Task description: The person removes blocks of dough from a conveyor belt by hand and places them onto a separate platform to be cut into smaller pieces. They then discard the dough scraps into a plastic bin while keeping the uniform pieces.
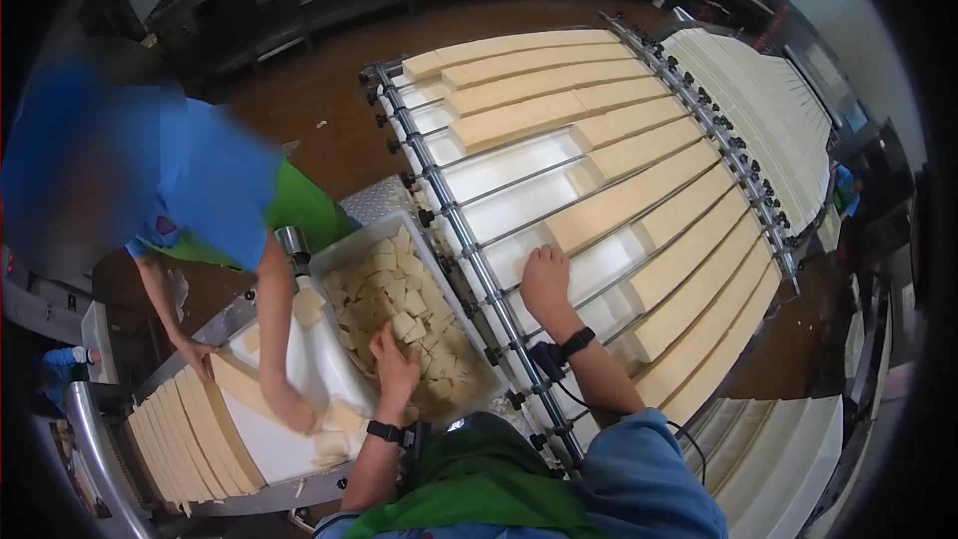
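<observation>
My left hand (pixel 396 367) is over a grey bin (pixel 477 379) heaped with cut pale-yellow pieces (pixel 384 284). Its thumb and fingers are apart, and one piece (pixel 403 325) lies just beyond the fingertips. On the white conveyor belt to the right, my right hand (pixel 546 284) has its fingers curled together, close to the near end of a long pale-yellow slab (pixel 589 218). Anything under those fingers is hidden. Similar slabs lie in lanes between metal rods (pixel 539 208).
A co-worker in blue (pixel 215 165) stands at the left, both hands on a strip (pixel 244 384) beside several more strips (pixel 190 439). A metal rail (pixel 449 200) with black knobs borders the belt. Stacked cream trays (pixel 768 459) stand at lower right.
</observation>
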`<action>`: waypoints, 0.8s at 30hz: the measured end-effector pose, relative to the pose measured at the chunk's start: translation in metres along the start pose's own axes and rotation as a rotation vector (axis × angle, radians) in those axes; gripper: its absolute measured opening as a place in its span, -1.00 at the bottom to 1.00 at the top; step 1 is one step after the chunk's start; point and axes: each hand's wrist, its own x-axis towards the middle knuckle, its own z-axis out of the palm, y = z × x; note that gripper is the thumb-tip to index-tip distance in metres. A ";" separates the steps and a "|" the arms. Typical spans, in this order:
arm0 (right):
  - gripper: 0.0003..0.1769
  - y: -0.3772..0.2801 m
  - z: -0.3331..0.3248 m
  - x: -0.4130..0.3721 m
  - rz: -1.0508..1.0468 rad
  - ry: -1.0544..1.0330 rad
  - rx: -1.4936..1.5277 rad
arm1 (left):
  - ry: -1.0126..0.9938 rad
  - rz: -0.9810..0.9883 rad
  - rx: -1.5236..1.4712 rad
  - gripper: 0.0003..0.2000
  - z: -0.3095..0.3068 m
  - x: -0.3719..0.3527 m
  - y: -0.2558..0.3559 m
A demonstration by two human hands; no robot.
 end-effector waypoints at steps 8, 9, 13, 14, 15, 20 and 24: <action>-0.77 -0.006 -0.005 0.011 -0.020 0.284 0.608 | -0.156 -0.007 -0.107 -0.38 0.017 -0.022 -0.008; -0.76 0.005 0.000 0.011 0.040 0.331 0.449 | -0.155 -0.030 -0.135 -0.38 0.016 -0.023 -0.009; -0.78 0.025 -0.030 0.022 0.166 0.265 0.001 | -0.149 0.012 -0.054 -0.40 0.015 -0.024 -0.019; -0.78 0.032 -0.021 0.026 0.158 0.232 -0.055 | -0.147 0.057 0.014 -0.41 0.015 -0.024 -0.022; -0.78 0.037 -0.014 0.029 0.150 0.200 -0.110 | -0.151 0.044 -0.015 -0.41 0.016 -0.025 -0.024; -0.79 0.035 -0.020 0.024 -0.012 0.434 0.059 | -0.198 0.005 -0.104 -0.43 0.015 -0.039 -0.018; -0.81 0.043 -0.028 0.007 0.379 0.397 1.027 | -0.155 0.031 -0.154 -0.45 0.015 -0.048 -0.028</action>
